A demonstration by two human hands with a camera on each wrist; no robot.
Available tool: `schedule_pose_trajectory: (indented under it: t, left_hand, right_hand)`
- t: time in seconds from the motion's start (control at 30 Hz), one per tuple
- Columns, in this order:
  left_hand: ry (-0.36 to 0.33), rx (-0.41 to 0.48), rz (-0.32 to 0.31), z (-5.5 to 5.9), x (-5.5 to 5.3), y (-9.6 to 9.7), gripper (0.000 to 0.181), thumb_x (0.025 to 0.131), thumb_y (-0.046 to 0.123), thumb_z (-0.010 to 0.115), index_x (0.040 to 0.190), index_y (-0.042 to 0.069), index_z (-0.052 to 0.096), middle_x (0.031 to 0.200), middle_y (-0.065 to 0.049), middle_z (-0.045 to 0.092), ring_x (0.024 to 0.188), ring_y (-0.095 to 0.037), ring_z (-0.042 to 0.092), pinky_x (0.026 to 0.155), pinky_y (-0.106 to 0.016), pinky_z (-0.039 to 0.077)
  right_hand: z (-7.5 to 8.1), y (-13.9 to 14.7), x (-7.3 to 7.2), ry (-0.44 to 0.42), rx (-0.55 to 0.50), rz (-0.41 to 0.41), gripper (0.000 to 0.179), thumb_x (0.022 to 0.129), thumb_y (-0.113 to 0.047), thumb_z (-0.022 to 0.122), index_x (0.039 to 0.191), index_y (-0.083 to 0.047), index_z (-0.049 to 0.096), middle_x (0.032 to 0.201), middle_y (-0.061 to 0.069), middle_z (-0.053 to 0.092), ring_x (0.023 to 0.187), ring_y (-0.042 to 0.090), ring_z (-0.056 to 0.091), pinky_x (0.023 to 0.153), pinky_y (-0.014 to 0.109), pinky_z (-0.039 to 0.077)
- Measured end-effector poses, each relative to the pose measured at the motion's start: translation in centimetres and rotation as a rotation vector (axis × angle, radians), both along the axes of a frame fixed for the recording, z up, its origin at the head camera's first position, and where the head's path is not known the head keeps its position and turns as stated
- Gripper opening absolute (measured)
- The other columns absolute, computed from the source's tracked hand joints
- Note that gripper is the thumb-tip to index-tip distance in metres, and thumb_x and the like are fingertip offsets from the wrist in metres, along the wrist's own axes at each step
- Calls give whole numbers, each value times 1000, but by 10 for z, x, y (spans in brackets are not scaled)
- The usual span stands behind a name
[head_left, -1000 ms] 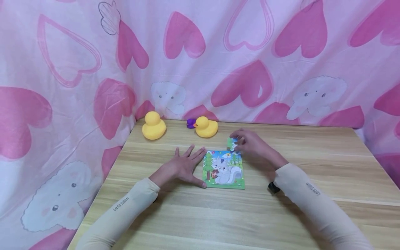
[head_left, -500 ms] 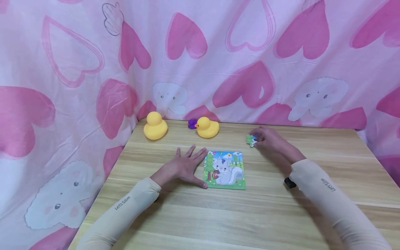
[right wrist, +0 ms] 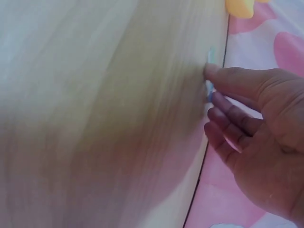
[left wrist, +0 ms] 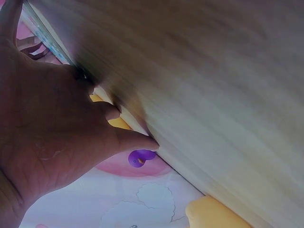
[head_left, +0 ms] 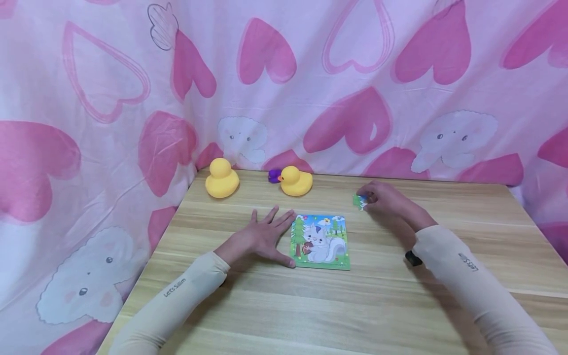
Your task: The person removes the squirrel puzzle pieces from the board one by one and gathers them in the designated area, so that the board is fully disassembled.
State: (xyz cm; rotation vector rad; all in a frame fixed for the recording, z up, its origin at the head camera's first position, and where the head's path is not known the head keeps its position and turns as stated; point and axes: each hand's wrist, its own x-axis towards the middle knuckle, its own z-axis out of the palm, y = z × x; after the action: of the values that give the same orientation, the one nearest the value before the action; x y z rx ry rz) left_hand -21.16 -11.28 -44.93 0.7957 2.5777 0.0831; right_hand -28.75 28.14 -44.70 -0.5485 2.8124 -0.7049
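Observation:
A square jigsaw puzzle with a grey squirrel picture lies on the wooden table. Spread out flat, my left hand rests on the table along the puzzle's left side, thumb and index finger at its edge. Farther back and to the right, my right hand pinches a small green-and-blue puzzle piece at the tabletop; the fingers hide part of it. Only the thin edge of that puzzle piece shows beside the thumb in the right wrist view. In the left wrist view my left hand appears from the side, fingers apart.
Two yellow rubber ducks stand toward the back left, the second duck beside a small purple toy. A pink heart-patterned curtain hangs behind and left of the table.
The right hand has carried the puzzle piece from the puzzle's top right edge away to the right, and has barely moved over the last half second. The left hand has stayed by the puzzle.

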Motion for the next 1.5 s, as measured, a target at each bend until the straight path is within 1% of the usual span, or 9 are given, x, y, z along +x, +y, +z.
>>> schedule_pose_trajectory:
  t: [0.2, 0.3, 0.4, 0.57, 0.7, 0.8, 1.0, 1.27, 1.5]
  left_hand:
    - [2, 1, -3, 0, 0, 0, 135, 72, 95, 64, 171, 33, -3, 180, 12, -5, 168, -33, -10, 123, -83, -1]
    - [-3, 1, -2, 0, 0, 0, 135, 72, 95, 63, 171, 33, -4, 180, 13, -6, 168, -33, -10, 123, -82, -1]
    - [-2, 1, -1, 0, 0, 1, 135, 72, 95, 64, 171, 33, -3, 180, 13, -5, 168, -33, -10, 123, -82, -2]
    - [-4, 4, 1, -1, 0, 0, 134, 72, 95, 64, 171, 34, -3, 180, 13, -6, 168, -32, -10, 123, -82, -2]
    - [-6, 4, 3, -1, 0, 0, 134, 72, 95, 63, 171, 34, -4, 180, 14, -7, 168, -32, -10, 122, -83, -2]
    - [0, 4, 2, -1, -1, 0, 134, 72, 95, 63, 171, 34, -4, 180, 14, -7, 168, -32, -10, 122, -82, -2]
    - [-10, 7, 5, -2, -1, 0, 134, 72, 95, 64, 171, 35, -5, 180, 14, -7, 168, -31, -10, 123, -82, -2]
    - [-12, 13, 9, -2, -1, -1, 135, 72, 95, 64, 171, 35, -5, 180, 14, -7, 168, -31, -10, 122, -82, -3]
    - [-6, 12, 8, -3, -1, -1, 135, 71, 96, 63, 171, 35, -5, 180, 15, -7, 168, -32, -10, 123, -82, -3]
  right_hand:
    - [7, -14, 5, 46, 74, 13, 50, 90, -2, 77, 139, -1, 65, 137, 22, 66, 125, 40, 61, 109, 62, 52]
    - [10, -24, 10, 80, 72, 24, 48, 92, -5, 75, 139, 0, 65, 137, 22, 66, 125, 41, 61, 108, 61, 53]
    - [15, -37, 14, 101, 57, 35, 46, 95, -11, 75, 139, -1, 65, 137, 20, 67, 127, 40, 62, 108, 60, 53]
    - [18, -63, 25, 82, 25, 42, 42, 98, -16, 73, 137, -3, 67, 133, 18, 68, 124, 38, 63, 104, 57, 55]
    - [16, -83, 36, 86, 14, 70, 42, 94, -16, 78, 133, -3, 69, 125, 15, 70, 117, 33, 65, 101, 53, 57]
    - [13, -93, 45, 81, 16, 103, 45, 91, -19, 82, 132, -4, 70, 122, 12, 70, 115, 30, 65, 101, 50, 57]
    - [9, -107, 60, 27, 6, 120, 50, 89, -23, 87, 133, -10, 71, 126, 8, 69, 115, 25, 63, 101, 49, 58]
    - [5, -118, 68, -23, 0, 113, 47, 89, -25, 87, 131, -12, 72, 127, 6, 68, 115, 23, 61, 105, 47, 56]
    - [3, -122, 70, -3, 18, 102, 46, 89, -24, 87, 130, -11, 73, 127, 7, 67, 117, 24, 61, 106, 48, 56]
